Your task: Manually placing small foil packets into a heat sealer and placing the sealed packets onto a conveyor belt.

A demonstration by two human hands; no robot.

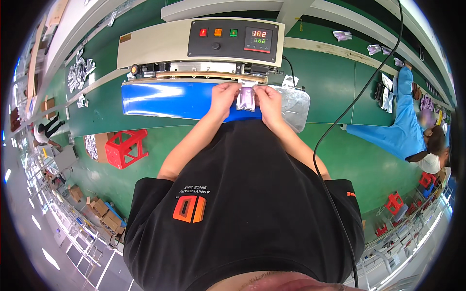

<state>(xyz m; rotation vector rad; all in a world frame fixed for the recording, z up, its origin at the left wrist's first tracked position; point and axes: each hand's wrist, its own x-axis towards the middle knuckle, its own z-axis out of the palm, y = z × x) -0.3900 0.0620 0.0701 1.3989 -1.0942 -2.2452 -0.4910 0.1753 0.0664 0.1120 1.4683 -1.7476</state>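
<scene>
Up at twelve o'clock, on the blue belt (170,99) of the sealing machine (199,41), I hold a small purple pouch (246,98). My left hand (224,94) pinches its left edge and my right hand (268,99) pinches its right edge, each grip closed tight on it. If I tilt the pouch, I think the top could go in crooked and seal badly. My fingers sit near the hot slot too.
</scene>
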